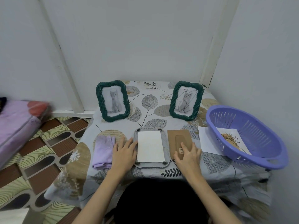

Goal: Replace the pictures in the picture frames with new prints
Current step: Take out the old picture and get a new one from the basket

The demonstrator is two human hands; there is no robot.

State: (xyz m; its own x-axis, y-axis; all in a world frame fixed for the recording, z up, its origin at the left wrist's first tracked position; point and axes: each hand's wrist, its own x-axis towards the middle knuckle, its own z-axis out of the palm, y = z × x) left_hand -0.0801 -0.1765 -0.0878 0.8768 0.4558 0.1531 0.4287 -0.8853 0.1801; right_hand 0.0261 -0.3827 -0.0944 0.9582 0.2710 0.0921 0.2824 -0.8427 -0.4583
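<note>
Midway, by my judgement: third frame face-down at bench centre, backing board off at its 3 o'clock; left hand flat against frame edge, right hand resting open on board; new print in basket, further 3 o'clock.

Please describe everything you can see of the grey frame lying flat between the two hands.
The grey ribbed picture frame lies face down on the leaf-patterned tablecloth, its back removed. A white sheet fills its opening, with small black clips at the corners. The left hand rests its fingers on the frame's left edge.
</note>
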